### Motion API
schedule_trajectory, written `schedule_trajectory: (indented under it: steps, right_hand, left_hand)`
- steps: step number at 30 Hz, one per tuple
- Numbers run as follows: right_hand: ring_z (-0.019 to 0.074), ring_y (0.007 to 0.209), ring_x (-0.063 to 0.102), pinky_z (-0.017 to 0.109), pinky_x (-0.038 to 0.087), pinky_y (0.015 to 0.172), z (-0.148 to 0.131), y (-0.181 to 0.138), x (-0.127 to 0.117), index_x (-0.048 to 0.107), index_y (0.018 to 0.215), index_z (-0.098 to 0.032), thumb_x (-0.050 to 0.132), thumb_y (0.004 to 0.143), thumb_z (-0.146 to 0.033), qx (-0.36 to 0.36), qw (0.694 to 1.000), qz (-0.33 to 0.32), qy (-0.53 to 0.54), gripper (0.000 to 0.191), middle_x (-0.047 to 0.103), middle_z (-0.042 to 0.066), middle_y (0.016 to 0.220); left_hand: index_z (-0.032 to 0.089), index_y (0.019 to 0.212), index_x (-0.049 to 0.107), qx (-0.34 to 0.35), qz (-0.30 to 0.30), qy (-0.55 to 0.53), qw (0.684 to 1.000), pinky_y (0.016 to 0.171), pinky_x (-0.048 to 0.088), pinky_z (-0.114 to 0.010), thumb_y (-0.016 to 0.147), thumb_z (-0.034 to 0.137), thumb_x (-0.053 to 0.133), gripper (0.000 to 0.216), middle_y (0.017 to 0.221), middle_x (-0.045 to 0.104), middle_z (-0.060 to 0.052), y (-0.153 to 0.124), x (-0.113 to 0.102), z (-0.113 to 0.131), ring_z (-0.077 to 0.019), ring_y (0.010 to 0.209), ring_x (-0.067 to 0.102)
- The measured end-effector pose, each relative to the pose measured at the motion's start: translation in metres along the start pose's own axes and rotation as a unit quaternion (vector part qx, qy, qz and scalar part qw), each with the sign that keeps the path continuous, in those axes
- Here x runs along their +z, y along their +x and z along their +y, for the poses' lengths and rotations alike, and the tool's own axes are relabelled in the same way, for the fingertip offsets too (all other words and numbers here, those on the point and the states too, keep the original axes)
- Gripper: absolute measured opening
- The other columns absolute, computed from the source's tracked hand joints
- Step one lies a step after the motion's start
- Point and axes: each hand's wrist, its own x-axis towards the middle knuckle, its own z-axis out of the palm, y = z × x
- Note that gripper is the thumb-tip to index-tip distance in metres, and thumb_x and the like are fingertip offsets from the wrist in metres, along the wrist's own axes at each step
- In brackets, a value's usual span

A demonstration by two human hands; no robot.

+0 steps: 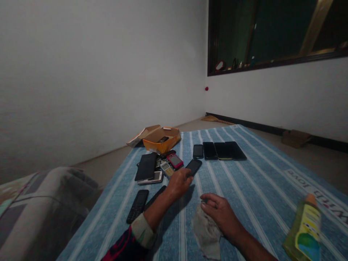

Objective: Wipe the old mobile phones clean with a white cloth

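Black rectangular touchscreen phone juts ahead of the left hand, whose fingers pinch its near end; from where I stand, that one-ended grip might let it slip or knock the silver keypad phone just left of the fingertips. The right hand loosely grasps a crumpled greyish cloth, which might slide free.
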Motion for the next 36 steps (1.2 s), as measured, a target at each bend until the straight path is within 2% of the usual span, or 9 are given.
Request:
schedule_trajectory:
  steps: [4,9,15,23,28,31,34,35,36]
  right_hand:
    - [0.0095,0.053,0.038,0.023,0.029,0.053,-0.003,0.0,0.001,0.07,0.097,-0.013,0.074,0.067,-0.056,-0.001,1.0,0.001,-0.007,0.053,0.04,-0.008,0.056]
    - [0.0094,0.053,0.037,0.024,0.029,0.055,-0.003,0.0,0.0,0.069,0.1,-0.012,0.071,0.07,-0.053,-0.015,0.999,-0.002,-0.032,0.051,0.041,-0.007,0.056]
    - [0.0094,0.054,0.037,0.024,0.029,0.055,-0.001,0.001,-0.002,0.069,0.1,-0.012,0.068,0.074,-0.05,-0.028,0.998,-0.01,-0.051,0.046,0.04,-0.007,0.057]
    - [0.0086,0.052,0.036,0.023,0.028,0.054,-0.001,0.001,-0.001,0.07,0.099,-0.012,0.071,0.072,-0.051,-0.024,0.999,-0.005,-0.032,0.047,0.038,-0.008,0.056]
    - [0.0088,0.051,0.037,0.023,0.03,0.053,-0.001,0.0,-0.002,0.071,0.096,-0.013,0.074,0.068,-0.055,-0.016,1.0,0.001,-0.013,0.05,0.042,-0.007,0.055]
    - [0.0094,0.051,0.042,0.023,0.031,0.053,0.0,0.0,-0.003,0.07,0.095,-0.013,0.076,0.067,-0.055,-0.009,1.0,0.005,0.007,0.051,0.047,-0.006,0.055]
    - [0.0102,0.051,0.047,0.024,0.035,0.053,0.001,-0.001,-0.002,0.07,0.096,-0.013,0.077,0.067,-0.055,-0.003,0.999,0.007,0.031,0.051,0.054,-0.004,0.057]
    - [0.0112,0.052,0.05,0.025,0.038,0.054,-0.001,-0.002,-0.002,0.07,0.096,-0.013,0.078,0.066,-0.055,0.001,0.999,0.01,0.042,0.052,0.058,-0.003,0.059]
    - [0.0125,0.054,0.053,0.026,0.04,0.055,-0.003,-0.003,-0.002,0.071,0.095,-0.013,0.079,0.065,-0.055,0.004,0.998,0.018,0.053,0.052,0.061,-0.001,0.061]
  left_hand:
    - [0.019,0.103,0.063,-0.001,0.032,0.06,0.998,0.104,0.037,-0.037,0.074,0.011,0.064,0.03,0.117,0.064,-0.013,0.004,0.026,0.007,-0.0309,0.119,0.054]
    - [0.016,0.107,0.059,-0.039,0.053,0.133,0.989,0.104,0.035,-0.041,0.077,0.01,0.062,0.031,0.117,0.06,-0.015,0.017,0.047,0.011,-0.0323,0.119,0.052]
    - [0.012,0.106,0.058,-0.074,0.072,0.15,0.983,0.102,0.035,-0.042,0.083,0.015,0.06,0.024,0.113,0.061,-0.019,0.029,0.055,-0.001,-0.0336,0.119,0.052]
    - [0.016,0.081,0.062,-0.073,0.077,-0.001,0.994,0.098,0.038,-0.041,0.075,0.015,0.066,0.007,0.098,0.066,-0.015,0.027,0.044,-0.003,-0.0354,0.116,0.054]
    - [0.016,0.077,0.064,-0.102,0.033,-0.183,0.977,0.068,0.049,-0.031,0.086,0.034,0.056,0.022,0.074,0.066,-0.008,0.003,0.028,-0.007,-0.0254,0.079,0.067]
    - [0.012,0.092,0.067,-0.138,-0.032,-0.343,0.929,0.057,0.05,-0.028,0.09,0.041,0.048,0.035,0.079,0.07,-0.013,-0.018,0.021,-0.008,-0.022,0.069,0.068]
    - [0.009,0.099,0.067,-0.218,-0.106,-0.566,0.788,0.056,0.05,-0.026,0.086,0.038,0.056,0.034,0.083,0.072,-0.016,-0.035,0.02,-0.009,-0.0209,0.069,0.069]
    - [0.008,0.099,0.067,-0.234,-0.115,-0.606,0.752,0.056,0.05,-0.025,0.084,0.037,0.06,0.033,0.083,0.073,-0.016,-0.039,0.02,-0.009,-0.0209,0.068,0.069]
    - [0.008,0.098,0.067,-0.238,-0.114,-0.619,0.74,0.055,0.049,-0.025,0.082,0.036,0.063,0.032,0.083,0.073,-0.016,-0.042,0.021,-0.009,-0.0208,0.068,0.069]
